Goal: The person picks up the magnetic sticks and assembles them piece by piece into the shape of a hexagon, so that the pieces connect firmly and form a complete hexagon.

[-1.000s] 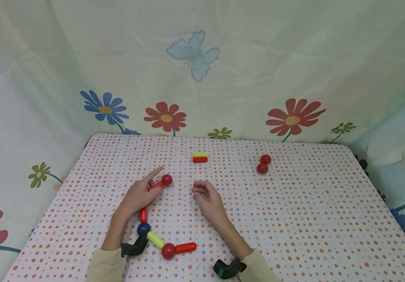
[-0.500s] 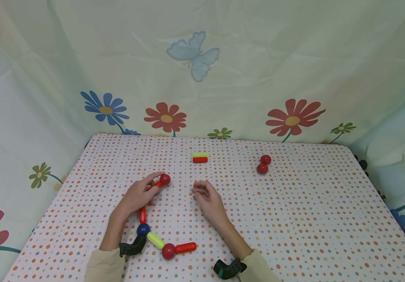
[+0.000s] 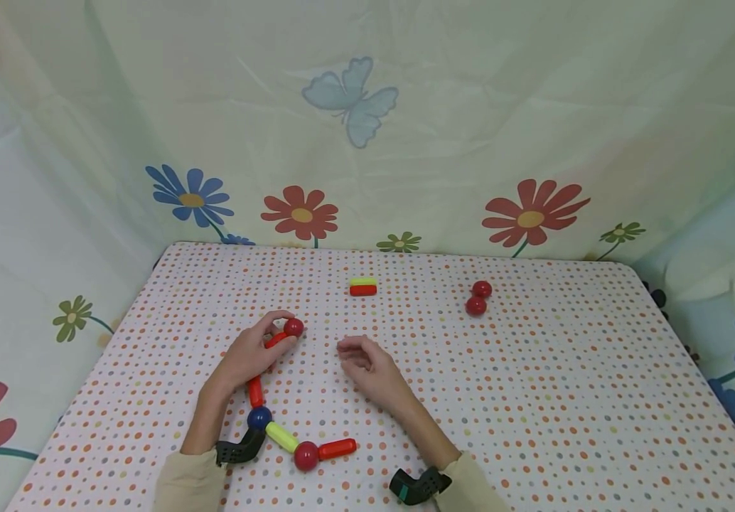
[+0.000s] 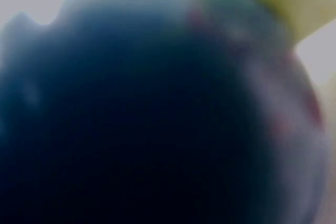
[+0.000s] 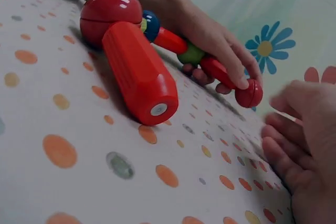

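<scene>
A bent chain of magnetic rods and balls lies on the dotted table. My left hand (image 3: 249,355) pinches the red ball (image 3: 293,327) at its far end between thumb and index finger, over a red rod (image 5: 217,70). A green ball (image 5: 191,54) shows under that hand in the right wrist view. Toward me follow another red rod (image 3: 255,391), a blue ball (image 3: 259,418), a yellow rod (image 3: 282,436), a larger-looking red ball (image 3: 306,456) and a red end rod (image 3: 338,449). My right hand (image 3: 374,373) holds nothing, its fingers loosely curled. A dark blur fills most of the left wrist view.
A yellow rod (image 3: 363,281) and a red rod (image 3: 363,291) lie side by side at the back. Two red balls, one nearer (image 3: 476,306) and one farther (image 3: 482,289), touch each other at the back right. A flowered curtain (image 3: 431,142) hangs behind the table.
My left index finger has come down onto the red ball, which has shifted slightly left with the chain's upper part. My right hand has moved a little left and toward me.
</scene>
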`<state>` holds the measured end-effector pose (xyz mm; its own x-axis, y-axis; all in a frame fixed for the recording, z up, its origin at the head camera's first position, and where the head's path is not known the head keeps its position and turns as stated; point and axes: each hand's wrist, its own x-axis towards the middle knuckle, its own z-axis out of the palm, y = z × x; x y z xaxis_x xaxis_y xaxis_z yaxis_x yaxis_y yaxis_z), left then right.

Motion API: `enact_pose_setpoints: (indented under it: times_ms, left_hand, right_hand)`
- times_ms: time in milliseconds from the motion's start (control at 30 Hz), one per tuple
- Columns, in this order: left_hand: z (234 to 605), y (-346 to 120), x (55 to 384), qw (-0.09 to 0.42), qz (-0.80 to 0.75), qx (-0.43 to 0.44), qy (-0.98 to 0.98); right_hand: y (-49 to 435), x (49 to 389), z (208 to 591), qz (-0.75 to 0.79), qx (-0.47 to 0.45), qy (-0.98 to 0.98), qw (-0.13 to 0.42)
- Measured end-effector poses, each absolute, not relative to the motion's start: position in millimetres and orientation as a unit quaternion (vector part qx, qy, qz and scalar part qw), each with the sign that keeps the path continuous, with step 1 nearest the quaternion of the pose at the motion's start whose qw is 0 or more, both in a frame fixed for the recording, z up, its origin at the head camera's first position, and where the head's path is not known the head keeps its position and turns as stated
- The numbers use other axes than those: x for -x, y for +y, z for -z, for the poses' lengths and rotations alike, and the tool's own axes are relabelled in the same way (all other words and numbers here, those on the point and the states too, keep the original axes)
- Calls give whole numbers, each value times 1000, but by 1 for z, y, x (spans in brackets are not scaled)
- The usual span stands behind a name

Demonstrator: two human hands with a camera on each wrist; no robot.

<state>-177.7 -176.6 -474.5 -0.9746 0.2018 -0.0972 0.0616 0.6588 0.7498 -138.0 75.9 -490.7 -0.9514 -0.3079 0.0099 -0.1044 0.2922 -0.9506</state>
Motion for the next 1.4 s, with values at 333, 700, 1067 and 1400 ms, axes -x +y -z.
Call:
enact_pose_setpoints:
  times_ms: [333,700,1067,1400]
  left_hand:
    - [476,-176,177,93,-392,-76,912]
    - [473,-176,178,67,-420,-91,901]
    - [474,-170,175,54,-392,-134,909]
    - [466,-164,171,44,-293,-112,948]
  right_hand:
    - [81,134,486,331,432,823,161]
    - [84,129,476,290,469,804,221]
    - [79,123,476,285,447,807,260]
    - [82,109,485,290,448,831,156]
